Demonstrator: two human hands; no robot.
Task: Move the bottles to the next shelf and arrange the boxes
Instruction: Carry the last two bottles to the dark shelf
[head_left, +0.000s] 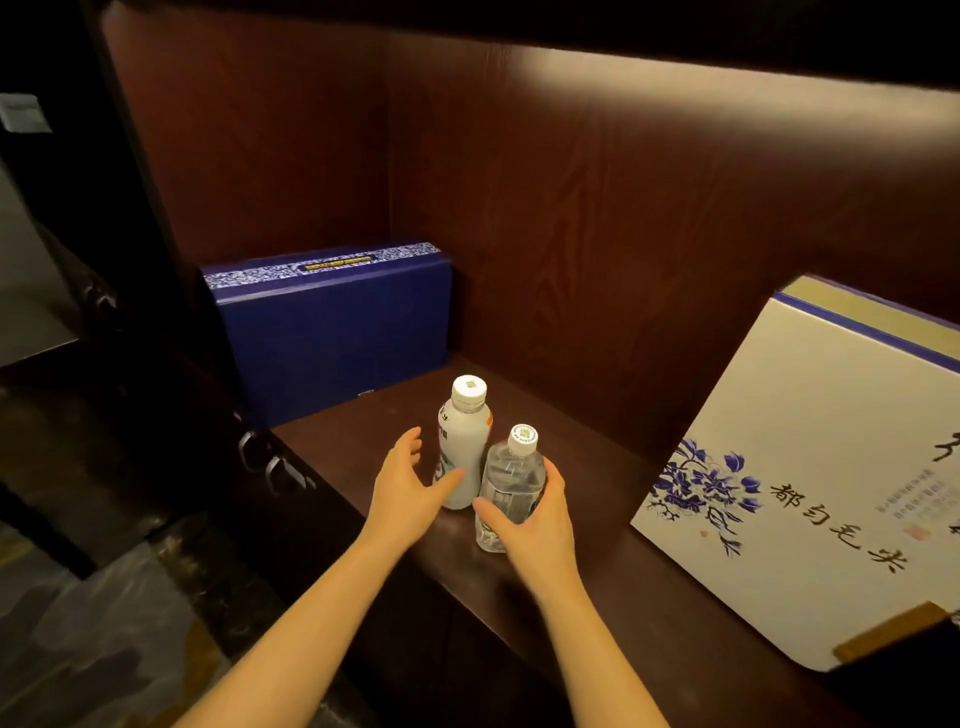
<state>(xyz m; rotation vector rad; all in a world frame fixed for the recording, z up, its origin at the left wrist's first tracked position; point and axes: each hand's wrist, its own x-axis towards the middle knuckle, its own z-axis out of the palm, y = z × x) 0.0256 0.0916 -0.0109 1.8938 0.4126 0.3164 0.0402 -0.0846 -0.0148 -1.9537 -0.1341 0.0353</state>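
Two bottles stand upright side by side on the dark wooden shelf (597, 467). The white opaque bottle (464, 441) has a white cap and is the farther one. The clear water bottle (506, 483) stands in front of it to the right. My right hand (535, 519) is wrapped around the clear bottle's lower half. My left hand (410, 483) is spread open beside the white bottle, thumb touching its lower side. A dark blue box (332, 332) stands in the back left corner. A large white box with blue flowers (810, 467) leans at the right.
The wooden back wall (623, 208) and left side wall (249, 145) close in the compartment. Dark cabinet doors with metal handles (275, 467) lie below left. A marbled floor (104, 623) shows at the lower left.
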